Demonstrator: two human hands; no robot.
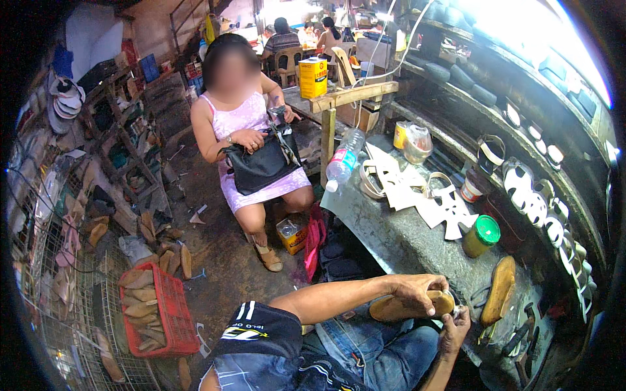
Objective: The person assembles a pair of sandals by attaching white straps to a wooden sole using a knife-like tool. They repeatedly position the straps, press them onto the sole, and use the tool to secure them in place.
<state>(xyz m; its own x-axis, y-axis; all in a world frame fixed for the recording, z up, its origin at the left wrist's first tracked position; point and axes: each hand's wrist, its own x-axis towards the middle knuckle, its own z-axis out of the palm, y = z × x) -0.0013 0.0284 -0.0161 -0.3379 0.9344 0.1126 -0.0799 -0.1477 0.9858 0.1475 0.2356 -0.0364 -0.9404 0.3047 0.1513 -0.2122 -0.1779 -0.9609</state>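
Over my jeans lies a brownish shoe last [394, 309], sole side up, its rounded end at the table's edge. My left hand [422, 292] reaches across and closes on that end, thumb on the flat face. At the tip, my right hand [454, 331] pinches something pale against the last; the piece is too small to make out. Beside my hands on the worktable [417, 251] rests another wooden shoe last [499, 290]. A hammer [520, 337] and other dark tools lie nearby.
A green-lidded jar [484, 236], cut white pieces [394, 182] and a tilted plastic bottle [344, 161] occupy the table. Shelves [515, 137] with shoe parts line the right. A seated person [251, 140] holds a black bag [261, 163]. At left stands a red crate [171, 313] of lasts.
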